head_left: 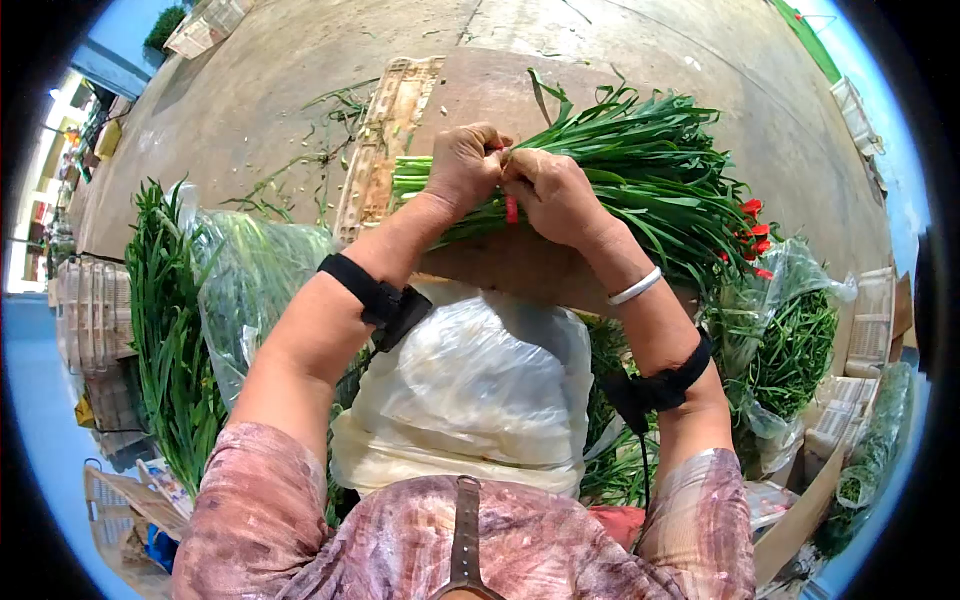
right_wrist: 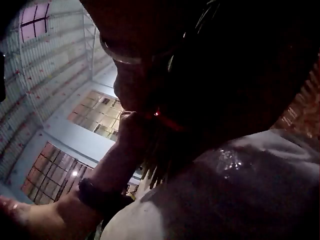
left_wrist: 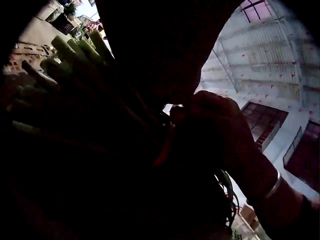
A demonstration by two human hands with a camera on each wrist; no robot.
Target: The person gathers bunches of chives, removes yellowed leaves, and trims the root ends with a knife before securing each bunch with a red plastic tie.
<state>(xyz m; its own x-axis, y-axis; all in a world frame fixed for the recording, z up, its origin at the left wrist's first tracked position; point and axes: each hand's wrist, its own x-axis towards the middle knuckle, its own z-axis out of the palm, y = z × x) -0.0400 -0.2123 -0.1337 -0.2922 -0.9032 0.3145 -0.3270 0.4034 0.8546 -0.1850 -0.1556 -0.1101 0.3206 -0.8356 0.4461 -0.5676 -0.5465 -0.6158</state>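
Note:
A bunch of long green leafy stalks (head_left: 650, 150) lies across a board, pale cut ends to the left, leaf tips to the right. A red band (head_left: 512, 208) shows at its near side. Both hands meet above the bunch: the left hand (head_left: 465, 165) and the right hand (head_left: 560, 195) have curled fingers pinching the red band between them. In the left wrist view the stalk ends (left_wrist: 75, 50) stand beside the dark right hand (left_wrist: 215, 125). The right wrist view shows the red band (right_wrist: 172, 123) in shadow; fingertips are hard to make out there.
Under the bunch is a brown board (head_left: 480, 90) beside a worn plastic crate (head_left: 390, 110). Plastic-wrapped greens (head_left: 255, 270) stand left, more bagged greens (head_left: 795, 340) right. White plastic (head_left: 480, 370) covers the lap. Red ties (head_left: 757, 235) lie at the leaf tips.

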